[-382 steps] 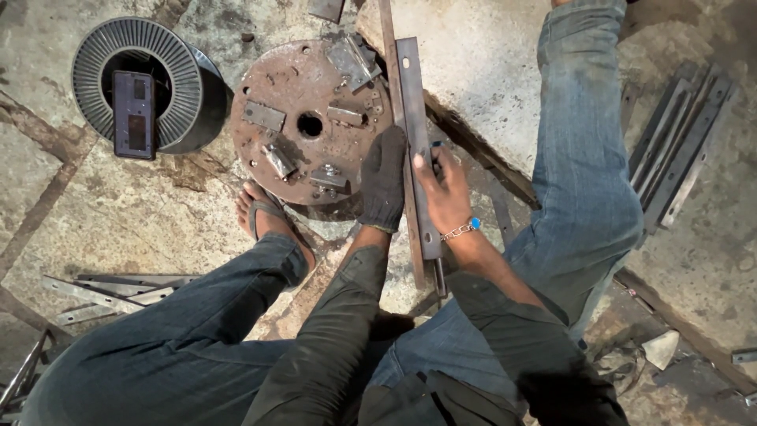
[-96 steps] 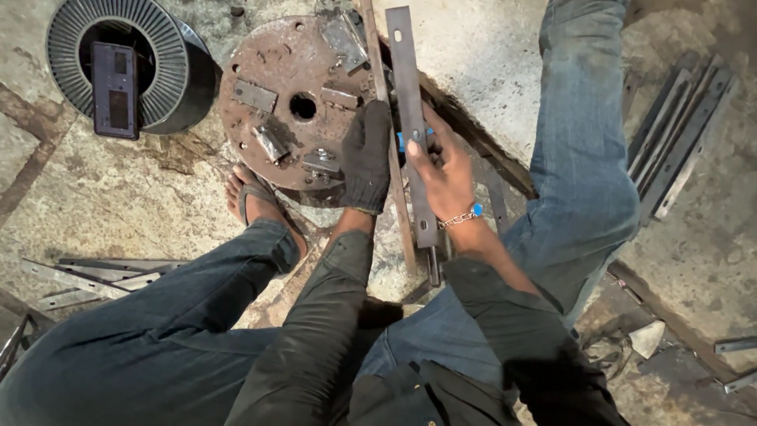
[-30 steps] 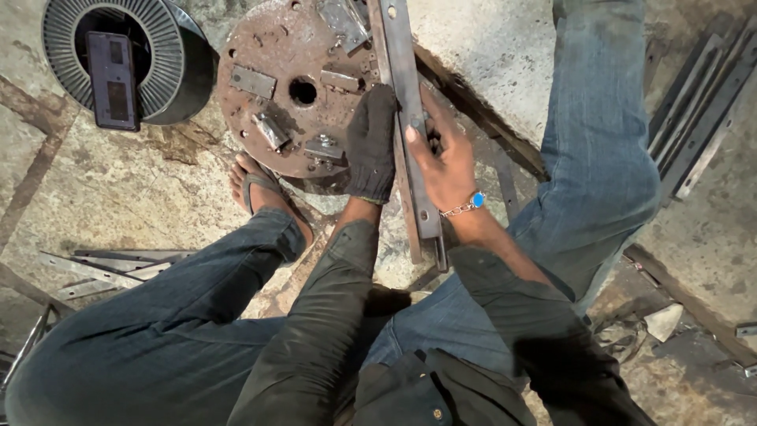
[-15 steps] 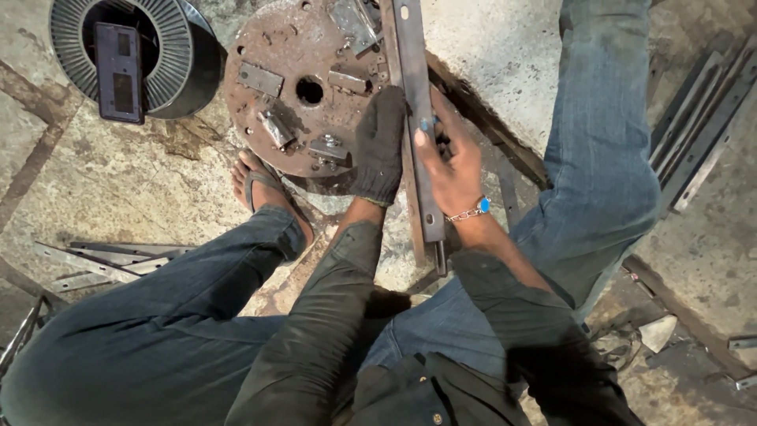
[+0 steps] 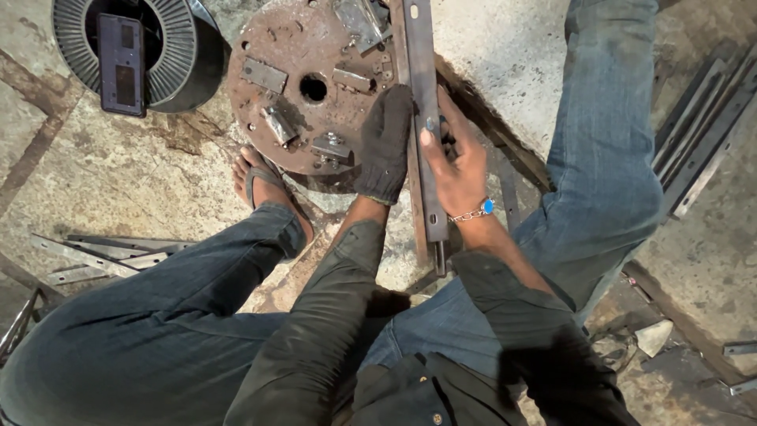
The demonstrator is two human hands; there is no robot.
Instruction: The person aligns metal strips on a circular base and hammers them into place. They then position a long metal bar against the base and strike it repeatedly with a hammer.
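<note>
Looking straight down: the gloved left hand presses flat at the near edge of a rusty round plate, right beside a long flat steel bar. The bare right hand, a bracelet with a blue stone at its wrist, grips that bar from the other side, fingers curled over it. A sandalled foot sits just below the plate's near-left rim. A wire spool lies at the floor's far-left corner, loose metal strips near the left edge.

Your hands flank bar; disc with welded blocks crowds left, your knee crowds right. Open floor beyond foot, below spool.
</note>
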